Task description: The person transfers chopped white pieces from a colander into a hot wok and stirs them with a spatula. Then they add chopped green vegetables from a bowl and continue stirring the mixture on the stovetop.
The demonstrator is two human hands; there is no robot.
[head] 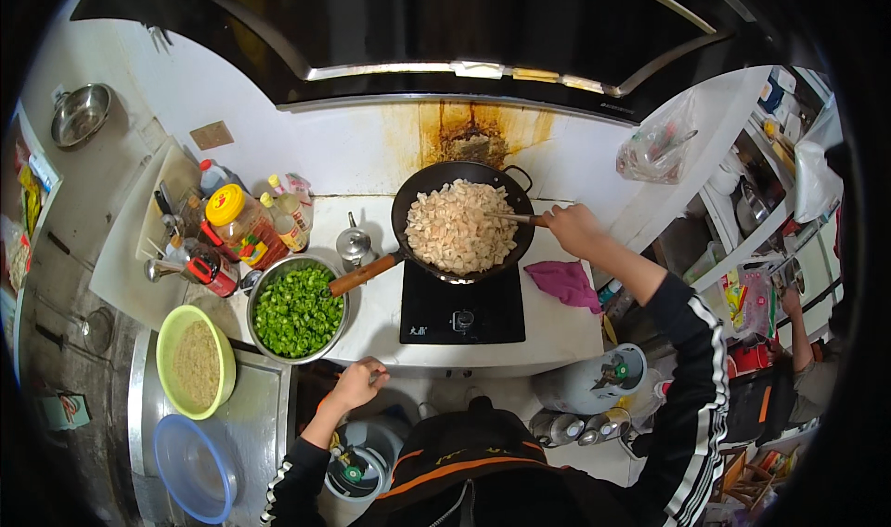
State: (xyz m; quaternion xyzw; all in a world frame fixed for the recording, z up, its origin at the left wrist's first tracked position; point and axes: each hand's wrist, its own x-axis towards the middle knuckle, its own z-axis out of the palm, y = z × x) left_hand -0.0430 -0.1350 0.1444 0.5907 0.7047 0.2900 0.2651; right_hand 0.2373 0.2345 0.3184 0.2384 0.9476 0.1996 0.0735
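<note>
A black wok (pixel 407 213) sits on the black single-burner stove (pixel 431 311), its wooden handle (pixel 365 274) pointing toward the front left. It is heaped with pale diced food (pixel 456 231), the kind of which I cannot tell. My right hand (pixel 574 229) grips the wooden handle of a metal cooking utensil (pixel 511 217), whose head is buried in the dice. My left hand (pixel 358 384) is empty, fingers loosely curled and apart, just in front of the counter edge. Nearest to it is a steel bowl (pixel 257 328) of chopped green peppers (pixel 299 311).
Left of the wok stand a small lidded metal pot (pixel 353 243), sauce bottles (pixel 289 227) and a yellow-lidded jar (pixel 240 224). A yellow-green basin (pixel 166 360) and a blue basin (pixel 195 468) are further left. A purple cloth (pixel 564 283) lies right; gas cylinders (pixel 585 381) stand below. Another person's arm (pixel 800 332) shows far right.
</note>
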